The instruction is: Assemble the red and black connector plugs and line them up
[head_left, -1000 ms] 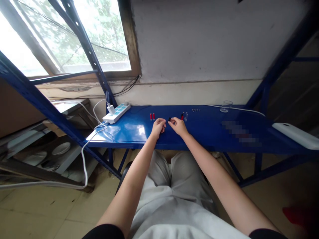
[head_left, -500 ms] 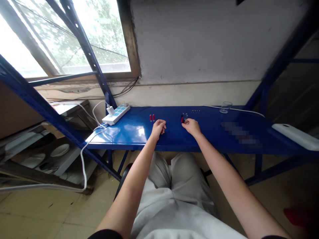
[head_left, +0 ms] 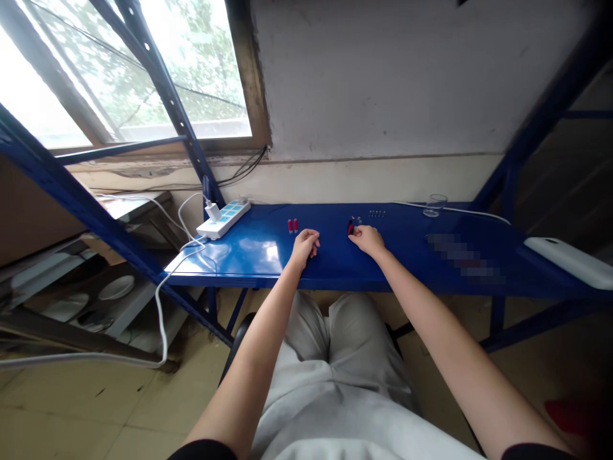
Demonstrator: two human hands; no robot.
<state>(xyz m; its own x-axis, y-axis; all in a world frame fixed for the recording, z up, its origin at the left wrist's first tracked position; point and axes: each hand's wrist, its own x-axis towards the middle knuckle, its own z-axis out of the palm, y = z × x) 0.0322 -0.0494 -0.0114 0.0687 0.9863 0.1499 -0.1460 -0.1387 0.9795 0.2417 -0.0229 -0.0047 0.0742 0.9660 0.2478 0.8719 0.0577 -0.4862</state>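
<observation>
My right hand [head_left: 368,241] is at the middle of the blue table, thumb and fingertips pinched at a small red-and-black piece [head_left: 350,228]. The piece is too small to tell its kind, and the fingers partly cover it. Small clear bits [head_left: 359,221] lie just behind those fingertips. My left hand [head_left: 306,248] rests on the table with its fingers curled in, and nothing shows in it. Beyond it, two small red cylinders [head_left: 292,225] with pale ends stand side by side.
Several tiny metal pieces [head_left: 377,214] form a row behind my right hand. A clear glass [head_left: 435,206] is at the back right, near a white cable. A white power strip [head_left: 223,220] sits on the left, and a white case [head_left: 569,260] on the right edge.
My right hand has shifted very slightly, and the red-and-black piece at its fingertips appears tilted a little differently. My left hand has stayed in place.
</observation>
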